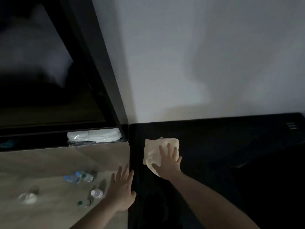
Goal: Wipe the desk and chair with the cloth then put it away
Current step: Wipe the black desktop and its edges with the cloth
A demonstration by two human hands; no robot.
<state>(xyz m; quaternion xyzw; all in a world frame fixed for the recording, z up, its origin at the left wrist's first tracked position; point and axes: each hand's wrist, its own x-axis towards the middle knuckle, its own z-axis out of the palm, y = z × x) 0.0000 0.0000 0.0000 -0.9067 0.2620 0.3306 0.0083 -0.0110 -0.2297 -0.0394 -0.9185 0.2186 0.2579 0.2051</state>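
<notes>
A pale yellow cloth (154, 150) lies flat on the black desk (231, 154), near the desk's back left corner. My right hand (168, 161) presses down on the cloth with its fingers spread and straight. My left hand (123, 189) rests flat with straight fingers at the desk's left edge, where the black top meets a wooden surface (49, 162). No chair is in view.
Several small plastic bottles (79, 176) and a white-capped bottle (97, 193) stand on the wooden surface at the left. A white wrapped bundle (94, 136) lies in a slot behind it. A dark framed panel (41, 71) rises at left; a grey wall (198, 63) backs the desk.
</notes>
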